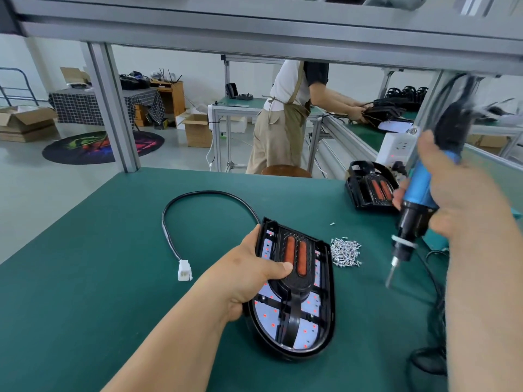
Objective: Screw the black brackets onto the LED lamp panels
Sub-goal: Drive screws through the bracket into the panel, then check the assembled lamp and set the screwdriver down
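Note:
An LED lamp panel (pixel 325 306) in a black shell lies on the green mat, its white board with red dots facing up. A black bracket (pixel 294 281) with two orange pads sits on it. My left hand (pixel 249 273) grips the panel's left edge, thumb pressing on the bracket. My right hand (pixel 452 188) holds a blue and black electric screwdriver (pixel 416 210) raised to the right of the panel, bit pointing down above the mat. A pile of small silver screws (pixel 345 251) lies between panel and driver.
The panel's black cable (pixel 198 196) loops left and ends in a white connector (pixel 184 270). A second panel with bracket (pixel 368 188) sits at the far right. Another person (pixel 285 114) works at a bench behind. The driver's cord (pixel 433 281) trails at the right edge.

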The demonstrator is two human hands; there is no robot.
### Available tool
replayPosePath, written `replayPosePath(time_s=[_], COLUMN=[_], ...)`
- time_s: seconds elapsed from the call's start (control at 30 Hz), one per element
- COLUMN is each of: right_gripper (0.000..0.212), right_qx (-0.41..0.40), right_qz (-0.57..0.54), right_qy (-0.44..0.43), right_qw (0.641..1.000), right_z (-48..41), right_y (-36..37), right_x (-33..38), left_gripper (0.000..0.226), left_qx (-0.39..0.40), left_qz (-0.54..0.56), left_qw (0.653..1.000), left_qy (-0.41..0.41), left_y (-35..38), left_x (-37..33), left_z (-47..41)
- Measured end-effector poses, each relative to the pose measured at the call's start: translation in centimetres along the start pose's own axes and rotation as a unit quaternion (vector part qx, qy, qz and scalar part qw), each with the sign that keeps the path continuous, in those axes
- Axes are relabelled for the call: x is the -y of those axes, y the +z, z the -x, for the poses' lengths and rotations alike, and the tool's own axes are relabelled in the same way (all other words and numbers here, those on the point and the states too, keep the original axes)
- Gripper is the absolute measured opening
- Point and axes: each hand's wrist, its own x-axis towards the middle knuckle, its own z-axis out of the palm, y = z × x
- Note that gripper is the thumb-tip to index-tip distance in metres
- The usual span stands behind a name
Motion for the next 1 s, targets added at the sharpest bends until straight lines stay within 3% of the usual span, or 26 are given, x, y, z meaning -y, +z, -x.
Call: replayPosePath(time_s=[0.13,0.33,0.47,0.67,0.87,1.0], right_gripper=[0.043,0.029,0.028,0.035,0.050,0.038], right_qx=[0.022,0.082,0.069,0.042,0.044,0.064], right_qz=[0.083,0.208,0.230,0.336,0.486,0.569], right_qy=[0.084,0.132,0.146,0.138,0.118,0.084], right_qw=[0.993,0.966,0.960,0.931,0.865,0.815], right_z=[-1.0,-1.9,-2.3,-2.6,-2.3,-2.1], right_y=[-1.7,-2.2,-2.3,-2.8,-3.3,-3.2], right_x=[-1.7,-4.1,-5.2,-6.3,-6.9,-6.5], left_gripper=[0.055,0.031,0.018,0.018,0.013,0.013], left_qx=[-0.007,-0.010,-0.014,-0.016,-0.016,-0.017], left_qz=[0.007,0.008,0.000,-0.003,0.000,-0.042], left_qw=[1.000,1.000,0.999,0.999,0.999,0.998], left_qy=[-0.002,-0.015,-0.033,-0.042,-0.045,-0.037], left_y=[-0.5,-0.4,-0.4,-0.3,-0.2,-0.3], left_x=[-0.2,-0.5,-0.6,-0.8,-0.8,-0.9], left_z=[0.0,0.2,0.3,0.5,0.4,0.5])
